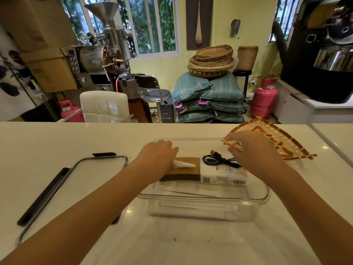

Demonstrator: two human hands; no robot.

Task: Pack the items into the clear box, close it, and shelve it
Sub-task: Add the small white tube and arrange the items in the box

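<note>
A white counter (57,142) filled the lower half of the frame, and the clear box (204,199) was set open at its lower centre, presumably so that it could be loaded from above. The lid (76,180) was laid flat at the lower left, well apart from the box, which suggested that closing and shelving had not yet been reached. A woven fan (275,142) was seen at centre right, lying over the box's far right corner. Inside the box, a brown board (183,172) was lodged at the left, a white packet (223,174) just beside it, and a coiled black cable (219,159) rested on top of the packet. A small white cone (184,164) was lying on the board. Both forearms were extended from the bottom corners toward the box. The left hand (156,155) was lowered palm-down over the cone, its fingers bent toward the wide end; whether the cone was truly gripped could not be told. The right hand (252,148) was held at the fan's near edge, which appeared to be pinched by the fingertips, perhaps for packing next.
</note>
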